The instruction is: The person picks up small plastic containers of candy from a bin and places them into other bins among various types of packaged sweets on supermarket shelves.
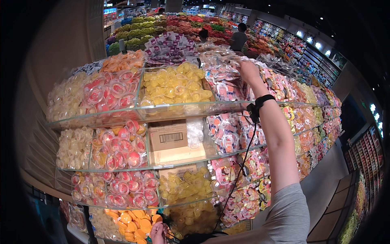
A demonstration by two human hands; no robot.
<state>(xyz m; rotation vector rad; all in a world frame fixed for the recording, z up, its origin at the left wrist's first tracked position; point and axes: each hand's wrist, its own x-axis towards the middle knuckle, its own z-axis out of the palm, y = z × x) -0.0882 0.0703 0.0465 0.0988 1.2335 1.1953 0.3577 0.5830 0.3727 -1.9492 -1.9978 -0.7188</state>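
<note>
My right hand reaches over the top shelf onto packaged snacks at the back; its fingers are partly hidden among the packs. A black strap with a small device and cable sits on that wrist. Under the forearm lie white-and-pink pouches. Yellow jelly cups fill the compartment to their left, with pink-lidded cups beside them. Low down, my left hand is half closed next to round orange containers on the lowest shelf; a thin cable runs by it, and whether it grips anything is unclear.
Clear shelf fronts curve across the display. A cardboard box and a clear plastic bag stand in a middle compartment. Purple-and-white packets are piled behind the top shelf. A person stands beyond the display. An aisle floor runs at right.
</note>
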